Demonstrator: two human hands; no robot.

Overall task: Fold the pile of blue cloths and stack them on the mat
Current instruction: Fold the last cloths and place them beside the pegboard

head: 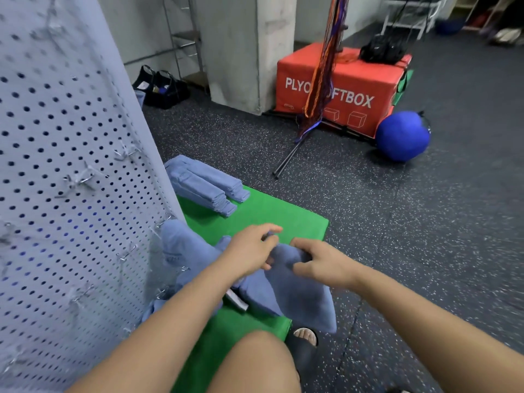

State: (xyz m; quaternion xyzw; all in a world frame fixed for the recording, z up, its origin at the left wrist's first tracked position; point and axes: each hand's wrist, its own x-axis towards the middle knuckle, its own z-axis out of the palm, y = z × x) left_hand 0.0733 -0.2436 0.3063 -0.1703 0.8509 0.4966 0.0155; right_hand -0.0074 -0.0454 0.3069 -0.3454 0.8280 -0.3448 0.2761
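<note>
Above the mat (255, 214), a blue cloth (303, 302) is gripped by the curled fingers of the left hand (251, 251) and the right hand (320, 265).

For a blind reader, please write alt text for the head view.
The left hand and right hand grip a crumpled blue cloth over a green rectangular mat; folded blue cloths sit stacked at its far end.

The left hand (252, 248) and right hand (320, 262) met above the green mat (255, 214), both gripping the top of one blue cloth (300, 296) that hung down beneath them. Loose cloths (184, 248) lay bunched just left of the left hand. Beyond both hands, a folded stack (204, 184) sat at the mat's far edge.
</note>
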